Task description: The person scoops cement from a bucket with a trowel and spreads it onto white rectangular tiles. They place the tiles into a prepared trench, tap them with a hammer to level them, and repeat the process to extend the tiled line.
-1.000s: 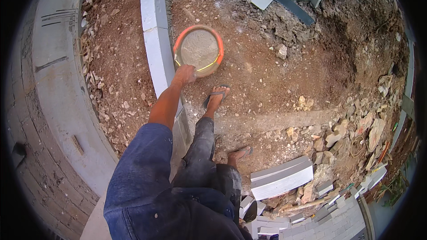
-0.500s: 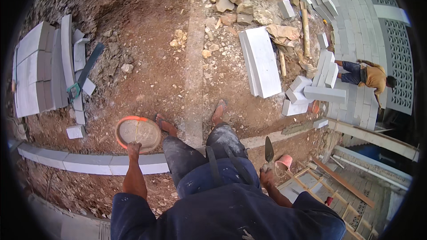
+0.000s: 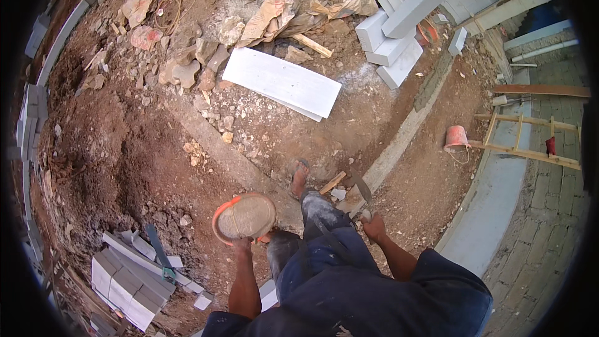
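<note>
My left hand (image 3: 242, 244) is closed on the thin handle of an orange bucket (image 3: 216, 219), which hangs at my left side. Grey mortar (image 3: 257, 217) fills it nearly to the rim. In my right hand (image 3: 374, 228), the fingers wrap round the grip of a pointed trowel (image 3: 362, 190). Its dark blade points forward, over a strip of concrete footing (image 3: 399, 146) in the soil. Just left of the blade lie a short piece of wood (image 3: 332, 182) and a small white chip.
Long white blocks (image 3: 284, 84) lie ahead, with more blocks (image 3: 393, 34) piled at far right. Stones and torn paper sacks litter the ground beyond. A handsaw (image 3: 161, 253) rests by stacked blocks (image 3: 121, 290) at lower left. A pinkish bucket (image 3: 456, 137) and wooden ladder (image 3: 521, 134) are right.
My view has swung to the right, and I have stepped round toward the footing strip. The mortar bucket and trowel have moved along, still in my hands.
</note>
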{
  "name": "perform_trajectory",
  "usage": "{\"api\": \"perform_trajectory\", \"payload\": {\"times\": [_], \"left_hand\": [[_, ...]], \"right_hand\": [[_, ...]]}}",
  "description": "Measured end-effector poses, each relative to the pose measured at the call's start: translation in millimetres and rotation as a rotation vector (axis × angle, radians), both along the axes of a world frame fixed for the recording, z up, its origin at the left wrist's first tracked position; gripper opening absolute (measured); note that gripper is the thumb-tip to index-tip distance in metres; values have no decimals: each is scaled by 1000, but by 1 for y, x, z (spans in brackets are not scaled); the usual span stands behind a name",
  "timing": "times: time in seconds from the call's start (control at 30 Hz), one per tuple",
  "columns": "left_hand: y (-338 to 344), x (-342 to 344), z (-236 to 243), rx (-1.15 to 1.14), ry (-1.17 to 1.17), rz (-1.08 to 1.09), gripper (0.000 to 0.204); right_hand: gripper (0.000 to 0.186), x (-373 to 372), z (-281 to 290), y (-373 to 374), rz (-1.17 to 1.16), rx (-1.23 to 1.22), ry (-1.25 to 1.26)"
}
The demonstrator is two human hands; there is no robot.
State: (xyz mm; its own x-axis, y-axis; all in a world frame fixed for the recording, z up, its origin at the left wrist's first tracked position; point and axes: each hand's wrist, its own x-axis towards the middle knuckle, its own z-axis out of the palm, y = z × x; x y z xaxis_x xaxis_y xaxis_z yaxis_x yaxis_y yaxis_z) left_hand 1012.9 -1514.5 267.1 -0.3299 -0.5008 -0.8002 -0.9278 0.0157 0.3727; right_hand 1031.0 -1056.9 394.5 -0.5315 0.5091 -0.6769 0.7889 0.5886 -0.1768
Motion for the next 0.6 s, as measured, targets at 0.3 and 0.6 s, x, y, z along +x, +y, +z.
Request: {"api": "perform_trajectory", "payload": {"times": [0.3, 0.6], "left_hand": [[143, -185, 101, 217, 343, -542, 11], [387, -381, 238, 517, 268, -371, 10]], "right_hand": [[60, 7, -35, 89, -683, 6, 266], [43, 23, -38, 104, -969, 13, 539]]}}
